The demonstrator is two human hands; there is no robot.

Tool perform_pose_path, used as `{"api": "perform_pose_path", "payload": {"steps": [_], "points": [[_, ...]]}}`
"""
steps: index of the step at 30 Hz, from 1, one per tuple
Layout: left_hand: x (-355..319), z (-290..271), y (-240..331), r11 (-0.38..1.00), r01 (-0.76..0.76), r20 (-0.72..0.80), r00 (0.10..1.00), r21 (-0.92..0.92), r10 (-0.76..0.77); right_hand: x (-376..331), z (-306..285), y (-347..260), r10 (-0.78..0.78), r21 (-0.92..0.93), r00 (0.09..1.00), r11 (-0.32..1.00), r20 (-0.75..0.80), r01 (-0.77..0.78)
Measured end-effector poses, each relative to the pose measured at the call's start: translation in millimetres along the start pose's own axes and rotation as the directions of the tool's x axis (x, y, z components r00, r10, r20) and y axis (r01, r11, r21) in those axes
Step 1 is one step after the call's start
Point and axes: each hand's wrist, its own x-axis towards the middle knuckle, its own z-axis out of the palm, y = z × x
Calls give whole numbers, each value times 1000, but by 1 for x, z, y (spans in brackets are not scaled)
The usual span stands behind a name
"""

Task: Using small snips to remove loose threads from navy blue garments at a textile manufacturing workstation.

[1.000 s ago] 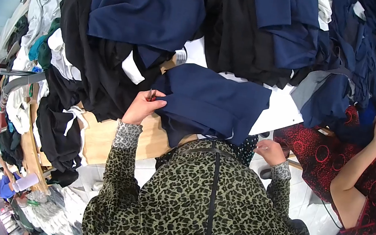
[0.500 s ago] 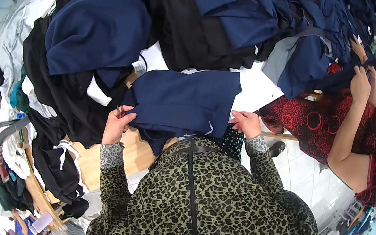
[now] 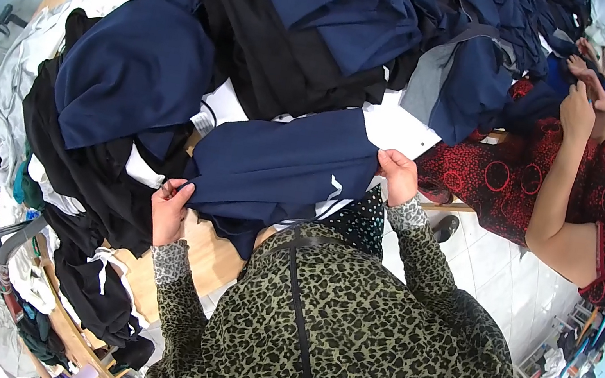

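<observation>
A person's left hand (image 3: 171,209) and right hand (image 3: 399,177) are pinching opposite ends of a folded navy-blue cloth garment (image 3: 282,166), fingers closed on its edges, stretching it above the wooden table (image 3: 209,253). The heaped dark garments (image 3: 295,37) alongside look liable to snag or slide.

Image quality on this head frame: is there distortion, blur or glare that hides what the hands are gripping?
Head view: strong fisheye bending with a black rim; light is even, no glare. The left hand and right hand are sharp, each pinching an edge of the navy garment. The wooden table edge curves. Dark piles lose fold detail.
</observation>
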Motion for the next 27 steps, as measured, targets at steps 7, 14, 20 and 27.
{"api": "perform_pose_path", "payload": {"steps": [7, 14, 20, 27], "points": [[5, 0, -2, 993, -72, -12, 997, 98, 74, -3, -17, -13, 77, 269, 997, 961, -29, -66], [3, 8, 4, 949, -133, -26, 989, 284, 146, -16, 9, -35, 155, 354, 979, 915, 130, -192], [-43, 97, 45, 661, -597, 206, 792, 455, 574, -52, 89, -30, 241, 190, 911, 930, 335, -316], [-34, 129, 10, 763, -501, 237, 865, 408, 442, -61, 124, -29, 250, 224, 755, 857, 607, -464]]}}
